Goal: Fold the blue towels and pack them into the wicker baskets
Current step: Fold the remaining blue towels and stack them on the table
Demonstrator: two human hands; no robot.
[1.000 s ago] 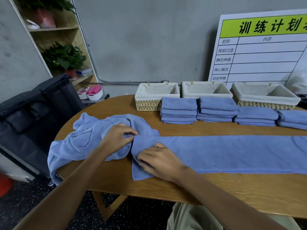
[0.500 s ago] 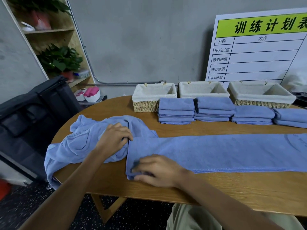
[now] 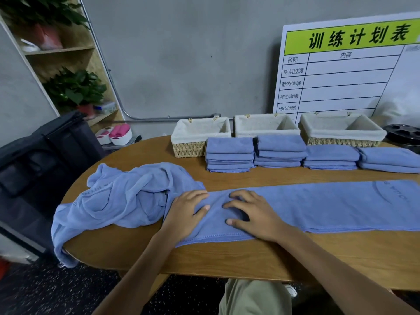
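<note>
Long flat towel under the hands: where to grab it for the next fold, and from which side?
Probably the two corners of the long towel's left short end, pinched from above, from the near side. That end lies flat and free by the left hand and right hand; the rest runs rightward out of view.

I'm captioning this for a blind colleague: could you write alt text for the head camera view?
A person's left hand and right hand press flat on the near end of a long blue towel spread across a wooden table. Behind it sit four stacks of folded towels and three lined wicker baskets.
</note>
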